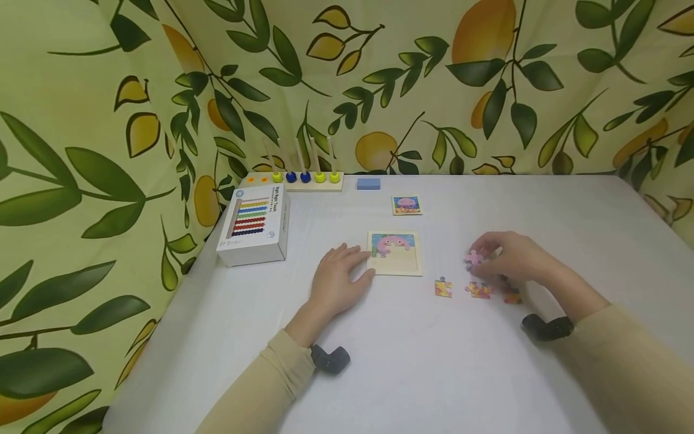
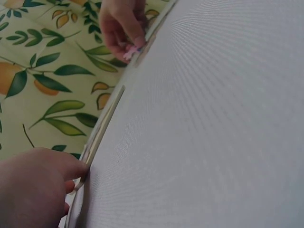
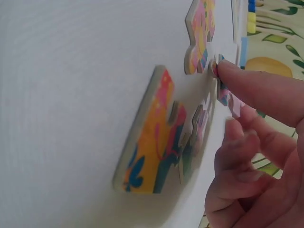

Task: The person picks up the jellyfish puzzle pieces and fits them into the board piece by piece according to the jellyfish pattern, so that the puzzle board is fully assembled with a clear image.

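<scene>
A shallow square puzzle board point(image 1: 403, 263) lies on the table, its upper part filled with pink and blue picture pieces and its lower right bare. My left hand point(image 1: 340, 278) rests beside it, fingers fairly straight, with fingertips and thumb at the board's left edge. To the right, my right hand point(image 1: 512, 256) pinches a pink jigsaw piece point(image 1: 473, 258) between thumb and fingers, just over the table. Several loose jigsaw pieces lie around that hand: a yellow one point(image 1: 443, 288), a multicoloured one point(image 1: 479, 290) and an orange-edged one point(image 3: 149, 147), large in the right wrist view.
Behind the board lies a small picture card point(image 1: 406, 205) with a pink figure. A white box point(image 1: 255, 226) stands at the left, a wooden peg stand point(image 1: 320, 186) with yellow and blue beads behind it. A blue block point(image 1: 368, 184) sits near the back edge.
</scene>
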### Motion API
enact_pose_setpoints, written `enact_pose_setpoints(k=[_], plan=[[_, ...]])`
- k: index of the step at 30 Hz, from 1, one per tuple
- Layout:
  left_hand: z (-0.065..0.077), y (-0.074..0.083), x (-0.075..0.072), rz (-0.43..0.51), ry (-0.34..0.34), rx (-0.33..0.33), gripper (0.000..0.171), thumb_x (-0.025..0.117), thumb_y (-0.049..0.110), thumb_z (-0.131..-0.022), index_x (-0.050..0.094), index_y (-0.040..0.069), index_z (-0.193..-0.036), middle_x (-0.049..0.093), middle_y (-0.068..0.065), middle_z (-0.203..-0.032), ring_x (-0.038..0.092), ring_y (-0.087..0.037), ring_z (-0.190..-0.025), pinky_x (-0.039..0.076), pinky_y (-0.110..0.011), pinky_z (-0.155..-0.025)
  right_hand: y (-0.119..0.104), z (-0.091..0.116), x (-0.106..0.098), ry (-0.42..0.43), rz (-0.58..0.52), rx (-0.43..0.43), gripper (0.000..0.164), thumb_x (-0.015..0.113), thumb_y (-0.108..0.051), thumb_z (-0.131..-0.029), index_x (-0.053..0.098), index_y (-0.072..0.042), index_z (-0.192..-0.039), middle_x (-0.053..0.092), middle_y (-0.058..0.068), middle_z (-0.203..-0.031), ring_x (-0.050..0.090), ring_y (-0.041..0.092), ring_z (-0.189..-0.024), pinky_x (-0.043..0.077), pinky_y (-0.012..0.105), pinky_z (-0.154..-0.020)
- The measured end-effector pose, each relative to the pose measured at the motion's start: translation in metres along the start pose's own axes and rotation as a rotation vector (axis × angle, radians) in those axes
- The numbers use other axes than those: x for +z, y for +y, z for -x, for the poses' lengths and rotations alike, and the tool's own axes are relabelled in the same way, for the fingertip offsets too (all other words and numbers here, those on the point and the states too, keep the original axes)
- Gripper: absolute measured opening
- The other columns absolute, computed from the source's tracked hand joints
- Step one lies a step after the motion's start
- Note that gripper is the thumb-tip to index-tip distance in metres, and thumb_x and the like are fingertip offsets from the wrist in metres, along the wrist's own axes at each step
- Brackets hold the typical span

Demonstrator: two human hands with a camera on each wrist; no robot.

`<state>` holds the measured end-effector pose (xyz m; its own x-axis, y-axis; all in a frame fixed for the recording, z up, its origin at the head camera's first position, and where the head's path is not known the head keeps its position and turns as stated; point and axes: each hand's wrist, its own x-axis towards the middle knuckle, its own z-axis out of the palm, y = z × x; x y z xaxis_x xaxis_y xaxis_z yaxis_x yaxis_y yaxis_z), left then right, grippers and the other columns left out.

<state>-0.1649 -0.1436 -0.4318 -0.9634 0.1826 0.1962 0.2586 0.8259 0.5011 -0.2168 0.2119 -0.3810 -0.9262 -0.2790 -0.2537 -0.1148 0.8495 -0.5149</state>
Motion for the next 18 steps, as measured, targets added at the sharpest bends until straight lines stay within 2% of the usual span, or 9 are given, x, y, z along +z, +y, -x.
enact_pose_setpoints(k=[4,10,18], plan=[[0.000,-0.001,0.000,-0.001,0.005,0.007,0.043,0.067,0.038,-0.097,0.069,0.017,-0.135,0.060,-0.006,-0.145,0.040,-0.029,-0.146,0.020,-0.041,-0.125,-0.001,-0.001,-0.001,-0.018,-0.014,-0.005,0.048,0.082,-0.032,-0.087,0.065,-0.008,-0.126,0.067,0.019,-0.114,0.059,0.034,-0.096,0.055,0.039,-0.069],[0.000,-0.002,-0.001,-0.001,0.011,0.011,0.043,0.068,0.037,-0.097,0.069,0.017,-0.134,0.060,-0.006,-0.144,0.041,-0.029,-0.145,0.021,-0.041,-0.125,-0.007,-0.004,0.001,-0.045,-0.063,0.016,0.049,0.080,-0.033,-0.090,0.065,-0.009,-0.129,0.069,0.018,-0.109,0.061,0.025,-0.081,0.052,0.034,-0.059],[0.001,-0.002,0.000,0.012,0.019,0.014,0.043,0.068,0.037,-0.096,0.069,0.017,-0.133,0.061,-0.006,-0.144,0.041,-0.030,-0.145,0.022,-0.043,-0.125,-0.014,-0.010,0.008,-0.005,-0.099,0.043,0.049,0.077,-0.040,-0.092,0.068,-0.004,-0.124,0.067,0.013,-0.102,0.059,0.022,-0.070,0.051,0.033,-0.055]])
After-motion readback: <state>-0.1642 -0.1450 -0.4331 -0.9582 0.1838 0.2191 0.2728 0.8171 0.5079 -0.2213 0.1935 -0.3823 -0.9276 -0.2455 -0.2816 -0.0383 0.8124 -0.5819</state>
